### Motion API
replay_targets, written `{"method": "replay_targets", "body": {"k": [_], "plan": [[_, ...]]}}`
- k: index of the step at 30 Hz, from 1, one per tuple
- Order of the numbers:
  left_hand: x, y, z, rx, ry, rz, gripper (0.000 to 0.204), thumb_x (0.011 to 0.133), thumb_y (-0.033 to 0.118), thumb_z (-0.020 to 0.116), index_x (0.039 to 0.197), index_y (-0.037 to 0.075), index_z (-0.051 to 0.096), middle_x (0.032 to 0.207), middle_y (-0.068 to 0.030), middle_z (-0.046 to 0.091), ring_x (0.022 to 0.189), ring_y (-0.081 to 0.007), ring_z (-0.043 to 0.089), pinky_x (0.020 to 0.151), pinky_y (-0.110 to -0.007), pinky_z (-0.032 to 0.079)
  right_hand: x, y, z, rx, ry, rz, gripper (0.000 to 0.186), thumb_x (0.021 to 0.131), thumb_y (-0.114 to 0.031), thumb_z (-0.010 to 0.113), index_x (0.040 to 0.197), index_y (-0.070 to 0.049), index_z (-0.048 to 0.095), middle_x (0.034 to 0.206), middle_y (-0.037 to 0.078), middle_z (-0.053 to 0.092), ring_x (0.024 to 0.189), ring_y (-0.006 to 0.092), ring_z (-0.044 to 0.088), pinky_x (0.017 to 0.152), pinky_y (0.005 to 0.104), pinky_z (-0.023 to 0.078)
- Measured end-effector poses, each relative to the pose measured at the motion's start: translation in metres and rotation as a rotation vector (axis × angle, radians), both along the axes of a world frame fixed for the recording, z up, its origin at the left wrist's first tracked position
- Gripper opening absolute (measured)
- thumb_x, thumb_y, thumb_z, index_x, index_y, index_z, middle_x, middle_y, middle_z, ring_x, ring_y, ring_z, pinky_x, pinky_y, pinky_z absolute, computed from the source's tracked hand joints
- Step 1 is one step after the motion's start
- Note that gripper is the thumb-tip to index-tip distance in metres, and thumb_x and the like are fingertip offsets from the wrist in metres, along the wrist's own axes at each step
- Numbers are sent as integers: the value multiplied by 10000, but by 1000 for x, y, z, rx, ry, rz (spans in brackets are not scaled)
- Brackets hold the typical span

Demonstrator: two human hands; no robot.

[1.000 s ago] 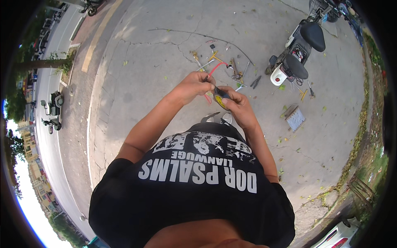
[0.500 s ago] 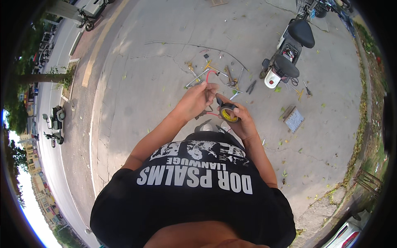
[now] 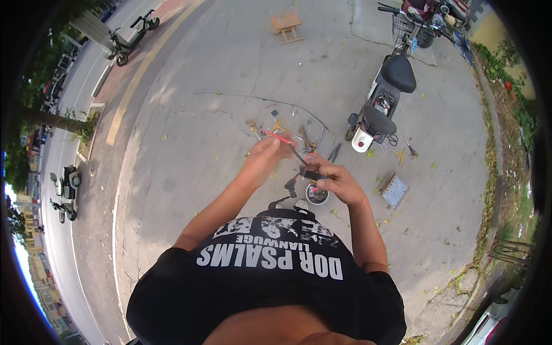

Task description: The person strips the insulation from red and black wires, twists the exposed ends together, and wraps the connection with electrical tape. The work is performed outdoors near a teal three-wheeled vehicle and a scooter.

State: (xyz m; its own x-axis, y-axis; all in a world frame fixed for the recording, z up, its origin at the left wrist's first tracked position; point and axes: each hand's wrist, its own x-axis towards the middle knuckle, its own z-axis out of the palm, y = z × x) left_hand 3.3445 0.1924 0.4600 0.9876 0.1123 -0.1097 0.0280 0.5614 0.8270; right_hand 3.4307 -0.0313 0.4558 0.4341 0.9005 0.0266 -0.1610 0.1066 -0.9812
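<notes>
My left hand (image 3: 266, 156), blurred at the fingertips, pinches a red wire (image 3: 279, 137). My right hand (image 3: 339, 183) grips a black tape roll (image 3: 312, 176), seen edge-on. A black strip (image 3: 300, 157) stretches from the roll up to the red wire. Just below my hands, a dark connector (image 3: 291, 187) hangs on a lead, and a white bucket (image 3: 317, 196) of small scraps stands on the pavement. Scattered wrenches and yellow-handled tools (image 3: 278, 125) lie beyond my hands, along with black pliers (image 3: 334, 151).
A scooter (image 3: 397, 74) with its seat area opened stands at right. A wooden folding stool (image 3: 287, 24) stands ahead, a slatted stool (image 3: 393, 190) right. More scooters (image 3: 68, 190) are parked at left by the road, near a tree trunk (image 3: 57, 118). A long cable (image 3: 264, 96) crosses the pavement.
The tape roll has turned edge-on, and a strip now spans my hands. My left hand has moved slightly left. The view has tilted up, showing the bucket and more of the ground ahead.
</notes>
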Motion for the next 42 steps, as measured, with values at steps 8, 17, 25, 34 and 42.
{"method": "replay_targets", "body": {"k": [8, 17, 25, 34, 42], "plan": [[-11, -12, -7, 20, -59, -51, 418, 938, 295, 533, 1173, -51, 540, 1108, -154, 614, 1064, -248, 568, 971, -388, 406, -14, 22, 4, 24, 38, -72, 196, 859, -161, 632, 765, 0, 570, 1227, 109, 525, 1148, 205, 465, 973, 333, 362], [-12, -10, 1, 36, -60, 98, 279, 954, 211, 508, 1075, -29, 581, 937, -78, 619, 990, -220, 571, 930, -366, 414, -46, 56, -9, 134, 465, -264, 198, 878, -139, 582, 801, 42, 598, 1359, 110, 446, 1149, 187, 467, 915, 301, 406], [-15, 42, 10, 226, 179, 53, 245, 951, 195, 511, 1053, -9, 600, 648, 22, 478, 599, -71, 424, 561, -209, 330, -47, 51, -12, 54, -55, -331, 227, 875, -185, 638, 822, 14, 544, 1381, 150, 397, 1252, 267, 398, 1021, 369, 341], [-35, 36, 33, 159, 212, 110, 456, 893, 149, 599, 1303, 11, 454, 717, -49, 581, 613, -88, 467, 558, -220, 344, -52, 72, -7, -56, 74, -300, 237, 903, -207, 605, 976, 15, 637, 1387, 141, 405, 1269, 239, 398, 1049, 367, 296], [-39, 31, 32, -4, 183, -25, 478, 890, 237, 629, 1274, -10, 491, 651, -27, 545, 538, -98, 439, 532, -224, 339, -55, 81, -8, 12, 138, -290, 163, 886, -126, 628, 940, 27, 614, 1373, 162, 386, 1273, 231, 377, 1032, 349, 322]]}}
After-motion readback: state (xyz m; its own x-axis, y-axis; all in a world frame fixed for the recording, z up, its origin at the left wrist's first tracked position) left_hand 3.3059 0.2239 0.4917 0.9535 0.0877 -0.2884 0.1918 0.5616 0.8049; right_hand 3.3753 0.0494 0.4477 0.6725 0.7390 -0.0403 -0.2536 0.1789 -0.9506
